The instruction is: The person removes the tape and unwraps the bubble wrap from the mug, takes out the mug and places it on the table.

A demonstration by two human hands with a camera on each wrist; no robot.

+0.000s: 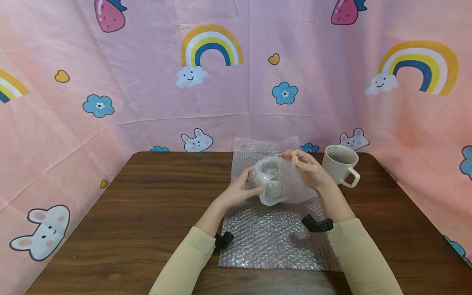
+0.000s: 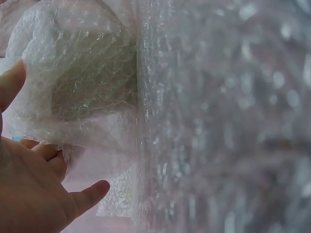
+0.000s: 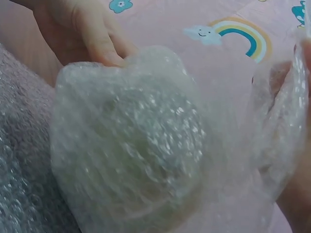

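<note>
A pale greenish, cup-shaped bundle (image 1: 273,186) wrapped in clear bubble wrap is held up over the middle of the table. My left hand (image 1: 236,192) grips its left side, thumb toward the front and fingers behind. In the left wrist view, that hand (image 2: 34,187) spreads around the wrapped body (image 2: 92,73). With fingertips and thumb, my right hand (image 1: 309,168) pinches the loose edge of the wrap and holds it out to the right. The right wrist view shows this loose flap (image 3: 279,131) stretching away from the bundle (image 3: 131,145). The layers blur the inner thing's details.
A flat bubble wrap sheet (image 1: 276,241) lies on the dark wooden table (image 1: 147,213) beneath my hands, its far end against the backdrop. A white mug (image 1: 335,164) stands upright at the back right, beside my right hand. Printed cloth (image 1: 147,73) surrounds the table.
</note>
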